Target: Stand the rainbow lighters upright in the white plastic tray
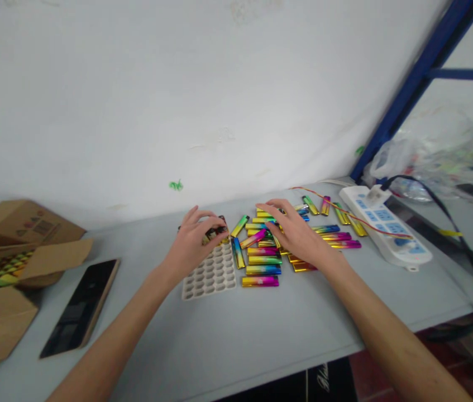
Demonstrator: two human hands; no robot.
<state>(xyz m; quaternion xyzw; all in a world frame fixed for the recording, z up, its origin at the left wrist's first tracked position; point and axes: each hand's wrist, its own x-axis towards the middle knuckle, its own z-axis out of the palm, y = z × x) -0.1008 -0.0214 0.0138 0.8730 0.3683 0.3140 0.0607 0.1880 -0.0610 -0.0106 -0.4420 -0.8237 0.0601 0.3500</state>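
A pale tray (210, 274) with rows of oval holes lies on the table. My left hand (192, 243) is over its far end, thumb and fingers closed around a gold lighter with a dark top (218, 230); the fingers partly hide it, and other gold pieces stand close by. To the right, shiny lighters (261, 269) in gold, green, blue and magenta lie in a loose pile. My right hand (292, 231) reaches over this pile, its thumb and fingers bent but apart, touching the lighters beneath. The palm covers part of the pile.
An open cardboard box (37, 223) holding similar lighters stands at the left, beside a dark phone (80, 307). At the right lie a white power strip (387, 223) with a plugged-in black cable and a thin red-yellow wire (345, 212). A wall bounds the back; a blue frame (404, 100) rises at right.
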